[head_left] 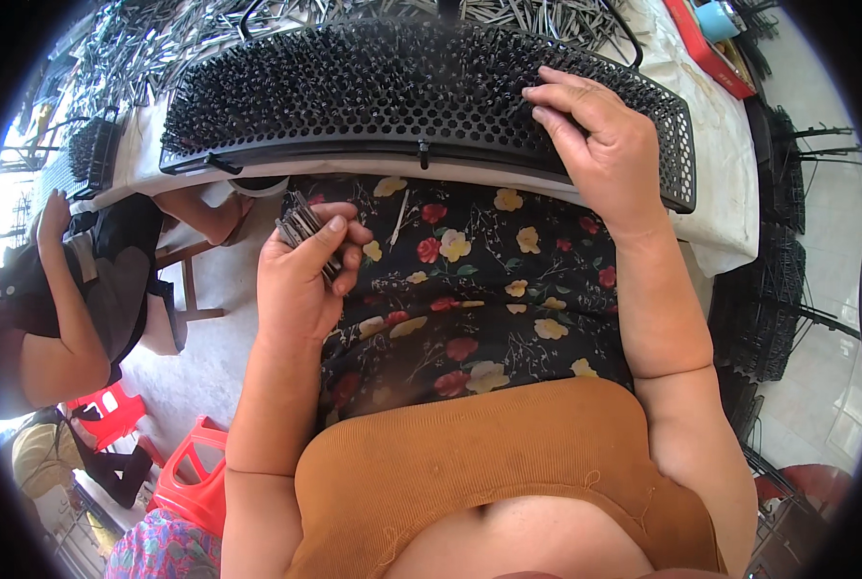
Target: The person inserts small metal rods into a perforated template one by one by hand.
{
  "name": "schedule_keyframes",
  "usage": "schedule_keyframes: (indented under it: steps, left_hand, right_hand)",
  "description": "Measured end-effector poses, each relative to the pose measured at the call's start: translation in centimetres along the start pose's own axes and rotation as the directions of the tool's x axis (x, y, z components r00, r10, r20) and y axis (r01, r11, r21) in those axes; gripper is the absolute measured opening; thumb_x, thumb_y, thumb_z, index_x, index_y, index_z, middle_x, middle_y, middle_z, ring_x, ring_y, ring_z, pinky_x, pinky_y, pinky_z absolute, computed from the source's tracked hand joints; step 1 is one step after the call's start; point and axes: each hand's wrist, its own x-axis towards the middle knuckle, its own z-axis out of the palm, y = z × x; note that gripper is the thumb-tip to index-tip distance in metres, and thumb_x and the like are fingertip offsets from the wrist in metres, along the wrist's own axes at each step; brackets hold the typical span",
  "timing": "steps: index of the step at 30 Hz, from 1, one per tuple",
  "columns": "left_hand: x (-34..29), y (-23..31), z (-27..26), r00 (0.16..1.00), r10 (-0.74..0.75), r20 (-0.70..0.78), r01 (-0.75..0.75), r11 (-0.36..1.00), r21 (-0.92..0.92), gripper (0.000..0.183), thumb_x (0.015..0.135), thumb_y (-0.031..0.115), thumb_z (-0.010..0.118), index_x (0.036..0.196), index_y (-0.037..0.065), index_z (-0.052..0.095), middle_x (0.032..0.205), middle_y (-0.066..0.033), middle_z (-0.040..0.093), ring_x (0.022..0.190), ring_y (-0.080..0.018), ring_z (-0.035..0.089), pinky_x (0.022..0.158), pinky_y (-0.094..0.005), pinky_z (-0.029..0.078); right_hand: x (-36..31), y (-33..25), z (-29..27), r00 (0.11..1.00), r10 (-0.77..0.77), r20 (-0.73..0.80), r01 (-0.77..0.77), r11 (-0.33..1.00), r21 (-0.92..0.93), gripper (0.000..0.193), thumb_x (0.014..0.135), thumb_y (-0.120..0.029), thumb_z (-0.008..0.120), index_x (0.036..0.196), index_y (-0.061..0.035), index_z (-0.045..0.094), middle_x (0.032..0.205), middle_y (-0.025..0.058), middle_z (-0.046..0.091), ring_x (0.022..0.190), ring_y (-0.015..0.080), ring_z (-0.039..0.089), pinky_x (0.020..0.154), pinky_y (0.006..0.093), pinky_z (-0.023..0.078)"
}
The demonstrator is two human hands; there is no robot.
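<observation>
My left hand (305,256), at the left above my lap, is closed around a bundle of thin dark metal strips (301,222). Their ends stick out past the thumb and below the fingers. My right hand (600,135) reaches over the right part of a long black perforated rack (431,151). Its thumb and fingertips come together in a pinch over the holes; whatever lies between them is too small or hidden to make out. Many dark thin pieces (354,77) stand upright in the rack's holes, while the front rows and right end show bare holes.
Loose metal strips (141,43) lie heaped on the pale-covered table (725,164) behind the rack. A red box (706,48) with a blue cup (719,19) stands far right. Another person (64,299) sits at left by a smaller rack (93,154). Red stools (194,473) stand lower left; black racks (774,280) line the right.
</observation>
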Motion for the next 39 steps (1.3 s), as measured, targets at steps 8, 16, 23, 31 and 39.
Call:
schedule_keyframes:
  steps: [8,16,23,31,39]
  left_hand:
    - [2.9,-3.2,-1.2,0.980,0.169,0.101,-0.159,0.376,0.913,0.025,0.087,0.015,0.067,0.106,-0.001,0.063,0.081,-0.0136,0.068,0.070,-0.0218,0.066,0.060,-0.0340,0.054]
    - [7.1,-5.7,1.2,0.942,0.106,0.319,-0.294,-0.204,0.934,0.028,0.084,0.023,0.067,0.100,0.000,0.064,0.084,-0.0206,0.067,0.082,-0.0386,0.065,0.070,-0.0458,0.051]
    - [3.1,-2.2,6.0,0.856,-0.438,0.274,0.455,0.890,0.000,0.014,0.096,0.017,0.058,0.087,0.006,0.059,0.068,0.0027,0.053,0.052,-0.0064,0.041,0.042,-0.0203,0.032]
    - [0.8,-2.0,9.8,0.855,-0.420,0.304,0.488,0.850,-0.197,0.015,0.098,0.019,0.057,0.086,0.009,0.056,0.069,0.0017,0.050,0.051,-0.0055,0.039,0.040,-0.0196,0.028]
    - [0.2,-3.3,11.1,0.845,-0.405,0.349,0.407,0.911,0.071,0.022,0.094,0.003,0.057,0.116,-0.001,0.057,0.096,-0.0106,0.064,0.082,-0.0184,0.063,0.058,-0.0292,0.053]
  right_hand:
    - [-0.2,-0.1,-0.2,0.997,0.073,-0.027,-0.073,0.997,0.011,0.015,0.081,0.001,0.072,0.095,-0.0034,0.073,0.100,0.0112,0.073,0.105,0.0217,0.068,0.088,0.0303,0.053]
    - [-0.7,0.3,-0.9,0.999,-0.034,-0.042,0.034,0.999,0.013,0.013,0.077,-0.005,0.074,0.089,-0.0056,0.071,0.093,0.0083,0.073,0.102,0.0285,0.068,0.086,0.0352,0.054]
    - [-3.9,-4.6,-0.8,0.902,-0.432,-0.005,0.431,0.898,0.089,0.017,0.070,-0.009,0.071,0.087,-0.0087,0.069,0.100,0.0040,0.065,0.095,0.0239,0.059,0.079,0.0342,0.052]
    - [-3.8,-3.2,-1.0,0.902,-0.431,-0.034,0.427,0.876,0.223,0.025,0.068,-0.010,0.072,0.093,-0.0072,0.072,0.100,0.0074,0.065,0.091,0.0243,0.060,0.073,0.0341,0.052]
    - [-1.4,0.5,-1.2,0.947,0.138,-0.289,-0.052,0.956,0.287,0.019,0.076,-0.005,0.077,0.090,-0.0067,0.064,0.080,0.0061,0.068,0.070,0.0224,0.065,0.062,0.0304,0.052]
